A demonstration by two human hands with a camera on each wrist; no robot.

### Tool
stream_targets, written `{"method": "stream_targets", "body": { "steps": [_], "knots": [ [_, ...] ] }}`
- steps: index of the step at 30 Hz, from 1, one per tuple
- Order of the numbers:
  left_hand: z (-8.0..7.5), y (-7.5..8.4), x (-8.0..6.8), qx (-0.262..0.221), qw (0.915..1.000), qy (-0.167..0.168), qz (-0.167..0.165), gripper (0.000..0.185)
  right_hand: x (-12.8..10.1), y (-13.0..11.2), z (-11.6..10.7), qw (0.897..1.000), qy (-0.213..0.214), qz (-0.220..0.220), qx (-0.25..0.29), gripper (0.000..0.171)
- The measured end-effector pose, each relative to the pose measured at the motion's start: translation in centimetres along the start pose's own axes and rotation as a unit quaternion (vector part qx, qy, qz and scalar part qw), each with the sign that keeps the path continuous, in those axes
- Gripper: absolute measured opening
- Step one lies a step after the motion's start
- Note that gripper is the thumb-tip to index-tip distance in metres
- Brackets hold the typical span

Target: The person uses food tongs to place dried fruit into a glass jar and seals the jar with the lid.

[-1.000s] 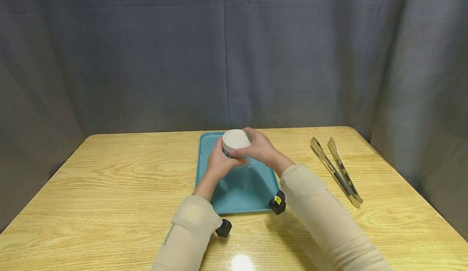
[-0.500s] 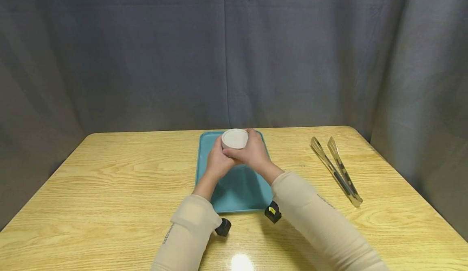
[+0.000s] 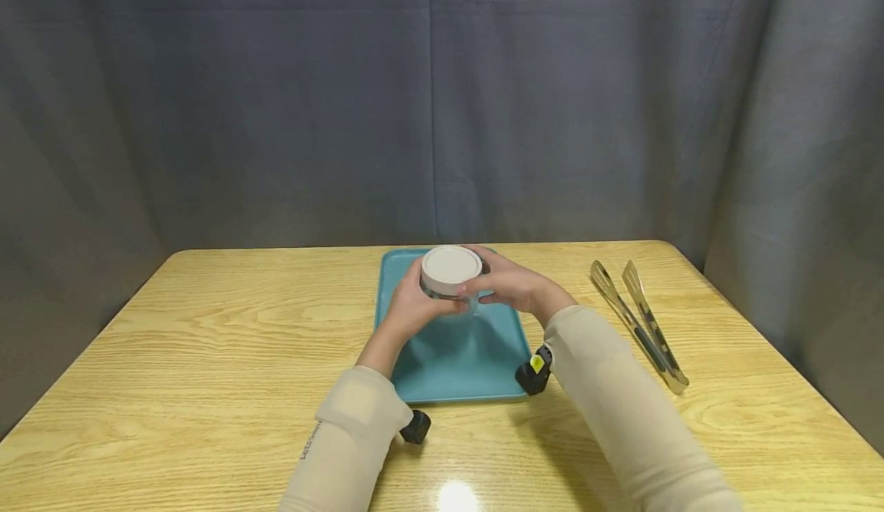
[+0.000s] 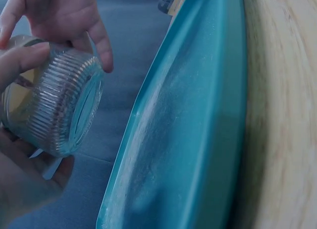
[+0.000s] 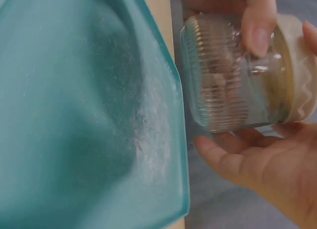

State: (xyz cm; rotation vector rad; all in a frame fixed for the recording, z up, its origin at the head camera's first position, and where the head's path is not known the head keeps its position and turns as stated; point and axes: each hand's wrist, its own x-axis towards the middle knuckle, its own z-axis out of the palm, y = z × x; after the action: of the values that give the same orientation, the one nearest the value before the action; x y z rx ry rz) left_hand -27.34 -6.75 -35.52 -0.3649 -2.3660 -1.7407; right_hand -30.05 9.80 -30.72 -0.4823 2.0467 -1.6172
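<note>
A ribbed clear glass jar (image 5: 218,75) with a cream screw lid (image 3: 452,265) is held up above a teal tray (image 3: 463,378). My left hand (image 3: 413,301) grips the glass body, its thumb across the near side. At the lid's right side is my right hand (image 3: 511,282), thumb on the near edge and index finger round the far edge. In the right wrist view its other fingers (image 5: 237,157) spread beside the jar. The left wrist view shows the jar (image 4: 59,100) tilted by the camera's angle, the glass see-through with no clear contents.
Metal tongs (image 3: 642,328) with dark grips lie spread on the right of the wooden table (image 3: 207,358). A grey curtain (image 3: 311,113) hangs behind and along both sides. Black wrist cameras (image 3: 534,374) hang below the sleeves.
My right hand turned inward around the lid, then swung back out to the right, its wrist now farther right. The left hand keeps its grip on the jar.
</note>
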Motion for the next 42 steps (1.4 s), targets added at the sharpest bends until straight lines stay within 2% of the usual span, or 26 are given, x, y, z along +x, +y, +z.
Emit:
{"method": "stream_targets", "body": {
  "steps": [6,11,16,22,27,29,31,33,37,39,42],
  "knots": [
    [0.0,0.2,0.0,-0.028,0.9993,-0.024,-0.003,0.084,0.1,0.9,0.1,0.997,-0.013,-0.033,0.065,0.071],
    [0.0,0.3,0.0,-0.024,0.9995,-0.018,-0.008,0.086,-0.2,1.5,0.7,0.995,0.015,-0.082,0.058,0.073],
    [0.1,0.6,0.1,-0.003,0.9999,0.007,-0.007,0.086,-0.3,1.4,2.0,0.99,0.089,-0.109,0.032,0.07],
    [0.3,0.9,0.2,0.017,0.9992,0.036,0.006,0.083,-0.4,1.3,3.9,0.973,0.198,-0.121,0.013,0.065],
    [0.4,1.1,0.2,0.036,0.9978,0.053,0.013,0.081,-0.4,1.4,5.1,0.954,0.261,-0.145,0.007,0.068],
    [0.4,1.1,0.2,0.037,0.9981,0.048,0.013,0.079,-0.5,1.4,5.4,0.953,0.267,-0.144,0.008,0.07],
    [0.2,1.1,0.1,0.032,0.9987,0.038,0.011,0.079,-0.7,1.2,5.3,0.958,0.253,-0.135,0.01,0.072],
    [0.0,1.1,0.0,0.021,0.9994,0.026,0.006,0.081,-1.0,1.0,4.8,0.969,0.218,-0.118,0.012,0.074],
    [-0.4,1.1,0.0,-0.002,1.0,0.001,0.0,0.083,-1.3,0.5,2.7,0.991,0.112,-0.071,0.026,0.08],
    [-0.6,1.2,-0.1,-0.015,0.9997,-0.018,-0.002,0.083,-1.2,0.3,1.6,0.996,0.056,-0.052,0.044,0.081],
    [-0.8,1.3,-0.1,-0.033,0.9984,-0.046,-0.007,0.083,-1.0,0.2,0.3,0.997,-0.016,-0.037,0.068,0.081]
  ]
}}
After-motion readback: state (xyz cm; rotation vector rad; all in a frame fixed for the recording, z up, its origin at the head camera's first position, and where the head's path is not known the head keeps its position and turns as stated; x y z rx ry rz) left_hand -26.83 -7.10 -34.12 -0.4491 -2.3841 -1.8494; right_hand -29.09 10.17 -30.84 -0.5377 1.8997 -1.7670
